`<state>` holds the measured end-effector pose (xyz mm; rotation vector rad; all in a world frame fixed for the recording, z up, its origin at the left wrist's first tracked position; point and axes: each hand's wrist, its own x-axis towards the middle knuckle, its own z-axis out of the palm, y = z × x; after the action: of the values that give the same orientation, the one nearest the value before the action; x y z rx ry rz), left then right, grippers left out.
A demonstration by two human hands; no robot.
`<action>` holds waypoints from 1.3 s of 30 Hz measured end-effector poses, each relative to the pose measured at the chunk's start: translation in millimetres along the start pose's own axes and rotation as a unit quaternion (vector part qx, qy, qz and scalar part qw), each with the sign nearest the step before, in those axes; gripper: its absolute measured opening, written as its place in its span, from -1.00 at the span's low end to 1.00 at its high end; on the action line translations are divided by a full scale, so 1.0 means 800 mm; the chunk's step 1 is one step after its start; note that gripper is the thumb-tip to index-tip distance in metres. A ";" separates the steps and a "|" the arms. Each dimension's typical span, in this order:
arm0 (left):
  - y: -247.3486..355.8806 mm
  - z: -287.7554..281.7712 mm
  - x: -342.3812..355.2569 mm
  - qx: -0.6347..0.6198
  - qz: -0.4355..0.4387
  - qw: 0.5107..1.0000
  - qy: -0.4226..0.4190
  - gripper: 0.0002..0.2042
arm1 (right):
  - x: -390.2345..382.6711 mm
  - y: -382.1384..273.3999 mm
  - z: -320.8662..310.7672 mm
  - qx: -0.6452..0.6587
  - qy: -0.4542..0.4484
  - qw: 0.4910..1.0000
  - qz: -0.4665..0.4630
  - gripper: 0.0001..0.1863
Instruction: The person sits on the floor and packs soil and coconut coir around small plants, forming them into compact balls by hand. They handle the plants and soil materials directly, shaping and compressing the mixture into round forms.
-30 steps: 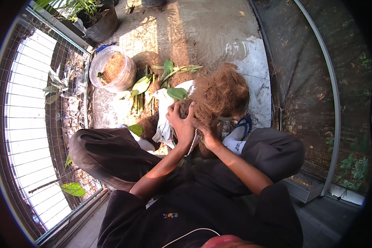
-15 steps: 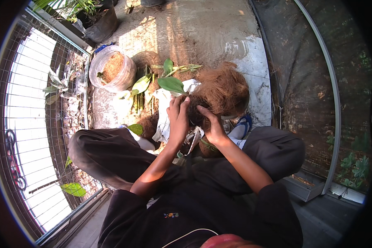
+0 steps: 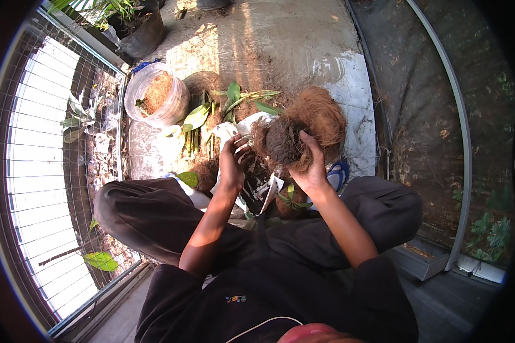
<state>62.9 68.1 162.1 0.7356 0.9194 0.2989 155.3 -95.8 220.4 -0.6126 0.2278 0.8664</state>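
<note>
My right hand (image 3: 312, 171) grips a dark ball of soil and roots wrapped in brown coir fibre (image 3: 284, 142), its bare soil side facing up. To the left, my left hand (image 3: 232, 164) is off the ball, fingers loosely bent and apart, over a crumpled white plastic bag (image 3: 225, 130). A green leaf (image 3: 268, 108) shows just beyond the ball; whether it belongs to it I cannot tell. Right behind the ball lies a big heap of coir fibre (image 3: 324, 117). Close to my lap sits a smaller fibre ball with a green sprout (image 3: 292, 201).
A clear plastic tub (image 3: 180, 106) with coir stands at the far left. Cut leafy stems (image 3: 195, 120) lie beside it. Wire mesh (image 3: 46, 171) bounds the left, dark netting (image 3: 423, 114) the right. A black potted plant (image 3: 140, 34) stands at the back left.
My left hand has let go of the ball and drawn back to the left. In my right hand the ball has turned, so its dark soil shows and the leaf points away.
</note>
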 end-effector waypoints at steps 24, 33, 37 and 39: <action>0.003 0.009 -0.018 -0.180 -0.178 0.941 -0.223 -0.23 | 0.018 0.021 -0.018 -0.365 0.194 0.847 -0.334 -0.35; -0.005 0.010 -0.010 -0.188 -0.139 0.954 -0.185 -0.21 | 0.022 0.007 -0.032 -0.297 0.168 0.920 -0.194 -0.23; -0.005 0.010 -0.006 -0.154 -0.122 0.964 -0.176 -0.22 | 0.013 0.024 -0.039 -0.261 0.183 0.939 -0.127 -0.17; -0.006 0.010 -0.005 -0.132 -0.108 0.968 -0.183 -0.23 | 0.016 0.032 -0.048 -0.242 0.194 0.945 -0.105 -0.16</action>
<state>66.3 59.1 164.6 0.4207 0.5868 0.0844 145.9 -97.9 174.0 -1.2500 0.2996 0.5860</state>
